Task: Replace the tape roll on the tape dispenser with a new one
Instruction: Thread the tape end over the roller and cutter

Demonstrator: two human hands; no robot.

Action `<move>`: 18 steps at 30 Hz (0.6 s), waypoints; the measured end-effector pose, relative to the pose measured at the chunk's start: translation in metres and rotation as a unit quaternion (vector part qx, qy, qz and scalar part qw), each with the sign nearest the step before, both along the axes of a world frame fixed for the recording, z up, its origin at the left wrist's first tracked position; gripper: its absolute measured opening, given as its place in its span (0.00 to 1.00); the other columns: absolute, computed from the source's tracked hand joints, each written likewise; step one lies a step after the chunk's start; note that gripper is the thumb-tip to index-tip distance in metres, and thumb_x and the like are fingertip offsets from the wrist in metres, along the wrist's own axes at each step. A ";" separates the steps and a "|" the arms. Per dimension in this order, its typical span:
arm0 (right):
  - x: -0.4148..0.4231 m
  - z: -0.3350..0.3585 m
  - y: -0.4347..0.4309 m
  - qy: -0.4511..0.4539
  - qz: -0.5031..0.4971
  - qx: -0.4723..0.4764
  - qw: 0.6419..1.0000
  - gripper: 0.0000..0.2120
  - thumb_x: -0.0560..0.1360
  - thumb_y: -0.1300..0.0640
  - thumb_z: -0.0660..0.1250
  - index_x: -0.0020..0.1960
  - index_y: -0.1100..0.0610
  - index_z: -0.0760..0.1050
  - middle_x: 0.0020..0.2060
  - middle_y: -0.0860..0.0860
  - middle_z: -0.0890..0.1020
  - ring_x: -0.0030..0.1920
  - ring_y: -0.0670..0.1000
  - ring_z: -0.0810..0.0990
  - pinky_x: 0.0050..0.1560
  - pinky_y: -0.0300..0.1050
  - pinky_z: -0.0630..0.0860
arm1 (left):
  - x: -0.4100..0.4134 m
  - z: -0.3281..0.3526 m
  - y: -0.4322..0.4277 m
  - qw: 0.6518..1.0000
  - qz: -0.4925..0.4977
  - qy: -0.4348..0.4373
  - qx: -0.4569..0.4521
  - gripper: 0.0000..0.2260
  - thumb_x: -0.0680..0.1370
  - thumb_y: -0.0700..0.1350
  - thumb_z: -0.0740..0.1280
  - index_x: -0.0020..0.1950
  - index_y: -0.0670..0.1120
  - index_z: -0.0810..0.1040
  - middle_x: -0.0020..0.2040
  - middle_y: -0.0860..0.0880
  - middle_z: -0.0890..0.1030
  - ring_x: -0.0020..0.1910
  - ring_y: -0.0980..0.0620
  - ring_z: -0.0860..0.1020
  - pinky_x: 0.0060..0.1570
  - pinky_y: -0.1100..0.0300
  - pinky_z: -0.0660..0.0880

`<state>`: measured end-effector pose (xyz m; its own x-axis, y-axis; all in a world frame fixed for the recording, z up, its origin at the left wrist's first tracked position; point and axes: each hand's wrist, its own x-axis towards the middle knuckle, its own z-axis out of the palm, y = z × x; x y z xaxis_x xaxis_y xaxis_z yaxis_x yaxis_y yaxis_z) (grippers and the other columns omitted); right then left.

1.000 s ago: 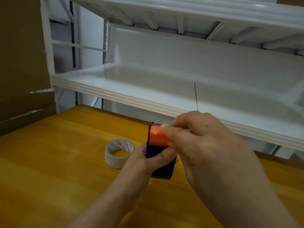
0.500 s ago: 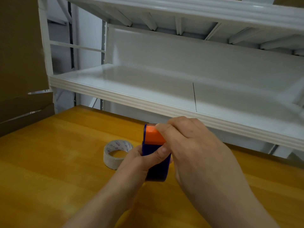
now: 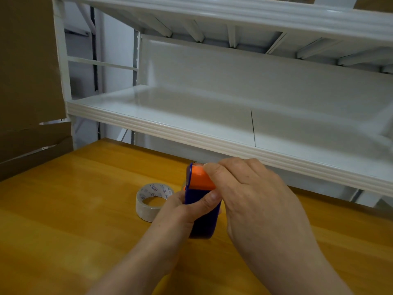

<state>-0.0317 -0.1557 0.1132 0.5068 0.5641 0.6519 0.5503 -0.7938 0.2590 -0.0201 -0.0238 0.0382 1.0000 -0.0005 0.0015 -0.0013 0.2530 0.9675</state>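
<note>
Two white metal shelves (image 3: 191, 133) take up most of the view, rising behind the far edge of the wooden table (image 3: 63, 231), with brown cardboard (image 3: 25, 81) stacked at their left end. Everything else sits in relation to the tape dispenser (image 3: 202, 209), which is held over the table in front of the lower shelf's lip.

The right hand (image 3: 255, 201) is just right of the dispenser, fingers curled and pressed together, its fingertips pinching at the top edge of the orange cap (image 3: 201, 177). The left hand (image 3: 187, 209) comes in from below and left, wrapped around the blue body with the thumb pressed across its near face. The dispenser stands roughly upright, orange end up; its underside is hidden, so I cannot tell whether it rests on the wood. Just left of it, touching nothing but the table, a tape roll (image 3: 152, 201) lies flat with its core open upward. Whether this is the new roll or the spent one cannot be told.

My reading is that the orange piece is being worked at. The risks from here: a pinch on smooth plastic could slip; a cap giving way suddenly could jerk the dispenser out of the left hand's grip; and a cutter near that top edge, if there is one, could nick the fingertips.
</note>
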 end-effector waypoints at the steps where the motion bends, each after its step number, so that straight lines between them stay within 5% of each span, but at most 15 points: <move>1: 0.000 0.000 0.000 0.000 -0.001 0.002 1.000 0.23 0.60 0.58 0.66 0.55 0.59 0.83 0.42 0.56 0.86 0.38 0.59 0.84 0.35 0.53 0.81 | 0.000 0.001 0.000 1.000 0.001 0.000 0.002 0.22 0.64 0.59 0.75 0.52 0.49 0.83 0.48 0.46 0.87 0.50 0.43 0.84 0.46 0.52 0.80; 13: -0.003 -0.002 0.005 0.001 0.000 0.032 0.999 0.21 0.61 0.57 0.64 0.52 0.58 0.82 0.43 0.56 0.83 0.40 0.57 0.81 0.33 0.49 0.77 | -0.004 0.005 0.000 1.000 -0.012 -0.005 -0.008 0.19 0.64 0.56 0.76 0.51 0.49 0.84 0.44 0.48 0.87 0.45 0.47 0.84 0.39 0.57 0.77; 18: -0.005 -0.003 0.005 0.026 0.006 0.037 0.999 0.21 0.62 0.57 0.71 0.55 0.57 0.81 0.47 0.55 0.82 0.44 0.56 0.81 0.36 0.49 0.79 | -0.003 0.005 0.001 1.000 -0.003 -0.014 -0.020 0.17 0.65 0.57 0.75 0.49 0.50 0.85 0.46 0.46 0.87 0.48 0.44 0.85 0.43 0.53 0.79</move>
<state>-0.0369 -0.1507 0.1105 0.5349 0.5205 0.6655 0.5705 -0.8036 0.1699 -0.0231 -0.0227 0.0428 0.9995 -0.0068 0.0295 -0.0263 0.2908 0.9564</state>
